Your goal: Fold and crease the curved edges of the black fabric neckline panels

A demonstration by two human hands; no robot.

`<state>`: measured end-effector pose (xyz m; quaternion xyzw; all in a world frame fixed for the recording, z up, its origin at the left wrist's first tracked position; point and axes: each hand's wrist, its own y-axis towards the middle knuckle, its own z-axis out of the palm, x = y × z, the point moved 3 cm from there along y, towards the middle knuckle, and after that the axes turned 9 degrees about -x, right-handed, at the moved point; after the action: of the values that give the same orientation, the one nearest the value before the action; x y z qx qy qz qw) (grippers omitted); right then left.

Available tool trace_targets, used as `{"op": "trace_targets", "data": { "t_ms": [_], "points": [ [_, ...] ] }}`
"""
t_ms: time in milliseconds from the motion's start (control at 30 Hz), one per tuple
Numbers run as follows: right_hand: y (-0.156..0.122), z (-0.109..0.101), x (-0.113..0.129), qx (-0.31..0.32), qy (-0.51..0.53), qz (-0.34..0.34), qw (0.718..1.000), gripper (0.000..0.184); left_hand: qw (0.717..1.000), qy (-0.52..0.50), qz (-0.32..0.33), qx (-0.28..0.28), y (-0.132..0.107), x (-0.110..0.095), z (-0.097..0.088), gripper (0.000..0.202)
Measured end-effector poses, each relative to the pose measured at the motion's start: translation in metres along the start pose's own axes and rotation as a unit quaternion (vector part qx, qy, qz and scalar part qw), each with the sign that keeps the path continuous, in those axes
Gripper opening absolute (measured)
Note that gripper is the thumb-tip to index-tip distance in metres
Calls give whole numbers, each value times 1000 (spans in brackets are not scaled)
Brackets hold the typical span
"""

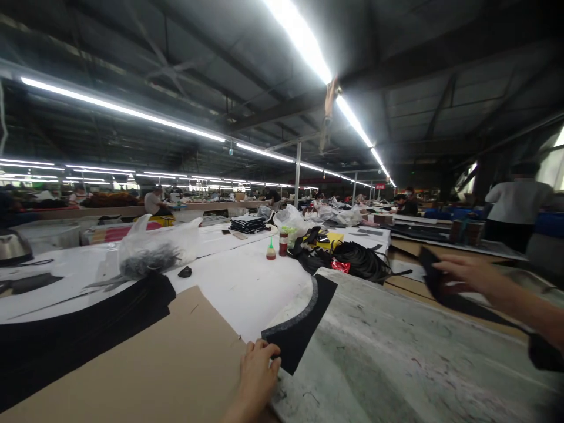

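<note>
My left hand (257,371) rests at the table's near edge with its fingers curled onto the corner of a black curved fabric piece (302,326) that has a grey edge. My right hand (467,275) is stretched out to the right, its fingers closed on another black fabric piece (434,276) held above a worn grey board (396,358). The right hand is blurred by motion.
A brown cardboard sheet (145,364) and black fabric (79,329) lie at left. A clear plastic bag (156,247), two small bottles (277,245) and a heap of black straps (352,258) sit further back. Other people work at distant tables; one stands at right (515,202).
</note>
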<state>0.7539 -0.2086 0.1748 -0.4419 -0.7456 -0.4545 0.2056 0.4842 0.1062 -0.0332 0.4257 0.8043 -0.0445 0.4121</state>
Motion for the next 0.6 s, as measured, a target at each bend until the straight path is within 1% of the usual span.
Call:
{"op": "trace_targets", "data": {
  "t_ms": [33, 100, 133, 200, 267, 333, 367, 400, 500, 600],
  "points": [
    [-6, 14, 15, 52, 9, 0, 999, 28, 999, -40, -11, 5, -2, -4, -3, 29],
    [-30, 54, 48, 160, 28, -22, 987, 18, 991, -126, -41, 25, -11, -10, -9, 35],
    [-49, 77, 66, 203, 38, -46, 977, 14, 983, -166, -63, 35, -19, -11, -14, 41],
    [-97, 123, 99, 275, 48, -96, 955, 15, 964, -235, -114, 44, -44, -10, -29, 56],
    [-155, 164, 128, 323, 55, -142, 934, 15, 925, -335, -175, 40, -76, -5, -51, 65],
    [-215, 195, 153, 345, 63, -192, 916, 14, 854, -461, -239, 18, -111, 3, -79, 67],
    [-245, 208, 165, 350, 69, -214, 909, 13, 826, -498, -262, -5, -129, 8, -94, 67],
    [-273, 218, 177, 357, 74, -233, 902, 13, 806, -520, -280, -26, -146, 15, -109, 66],
    [-352, 242, 211, 384, 93, -276, 876, 12, 793, -506, -329, -86, -196, 41, -147, 66],
    [-420, 255, 241, 425, 111, -309, 843, 16, 770, -469, -409, -145, -250, 72, -176, 71]
  ]
}}
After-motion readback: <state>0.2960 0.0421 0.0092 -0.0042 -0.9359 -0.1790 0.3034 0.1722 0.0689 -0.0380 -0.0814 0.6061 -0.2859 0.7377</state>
